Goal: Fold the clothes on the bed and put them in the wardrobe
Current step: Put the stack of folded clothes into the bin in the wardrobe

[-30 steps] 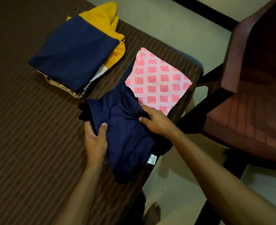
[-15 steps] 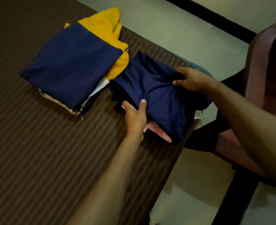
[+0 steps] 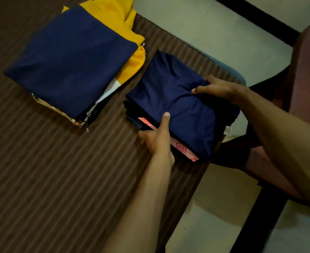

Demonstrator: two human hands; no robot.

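Folded navy garment [image 3: 178,99] atop pink cloth [image 3: 181,147], both hands' fingers [image 3: 166,123] gripping its edges.

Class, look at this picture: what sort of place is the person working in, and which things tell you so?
Most likely a bedroom at home. Folded clothes lie in piles on a brown striped bed cover, a dark red chair stands beside it, and the floor is pale tile.

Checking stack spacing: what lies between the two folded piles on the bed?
Head view: only a bare strip of striped brown bedsheet separates the big pile from the navy-topped pile.
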